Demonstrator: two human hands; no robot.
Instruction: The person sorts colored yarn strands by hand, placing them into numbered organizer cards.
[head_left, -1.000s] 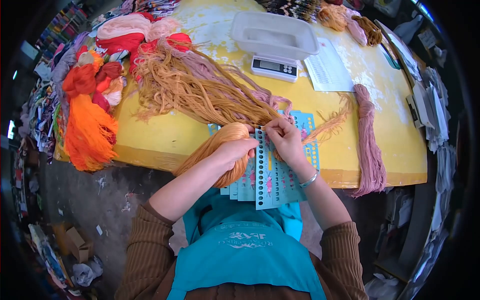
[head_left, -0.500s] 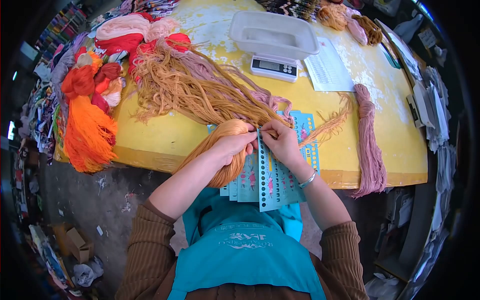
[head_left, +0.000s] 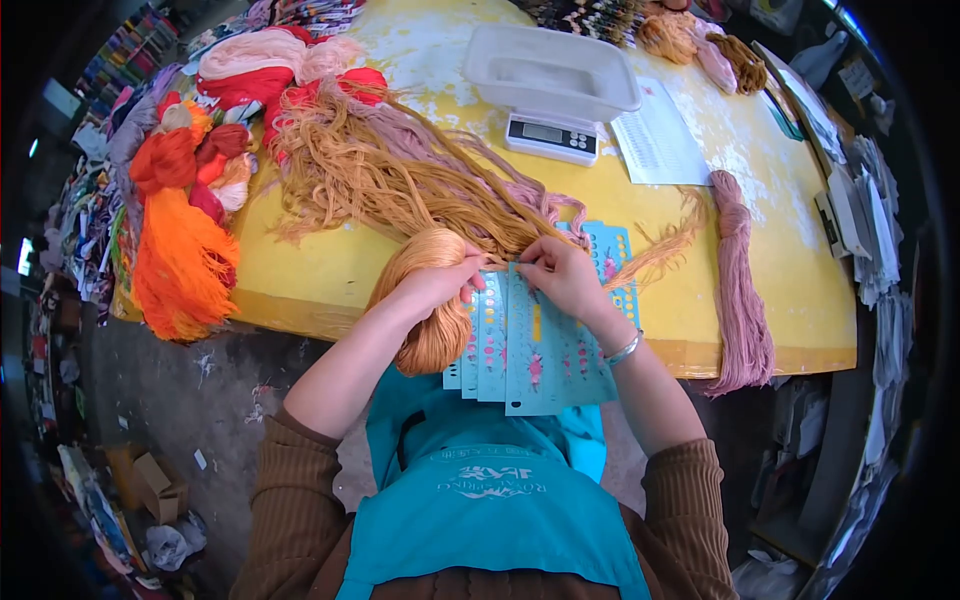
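My left hand (head_left: 448,284) is closed around a hank of peach-orange thread (head_left: 437,340), which loops over the back of the hand and hangs below it. Its fingertips reach the left side of the blue punched thread cards (head_left: 535,395). With fingers bent in a pinch, my right hand (head_left: 562,278) grips the top edge of the front card. Several such cards, with holes along their sides and pink pictures, overlap at the table's front edge. Strands of peach thread (head_left: 655,255) trail out to the right of the right hand. Whether a strand runs between my fingertips is too small to tell.
Beyond my hands lies a heap of golden-brown thread (head_left: 400,175). Orange thread (head_left: 180,265) and red hanks sit on the left. A mauve hank (head_left: 740,290) lies right, hanging over the edge. Farther back are a scale (head_left: 550,138) with a plastic tub (head_left: 550,75) and a printed sheet (head_left: 660,135).
My left hand and the peach-orange hank have shifted slightly left, away from the right hand. The front card has moved a little left and changed its tilt. My right hand stays near its top edge.
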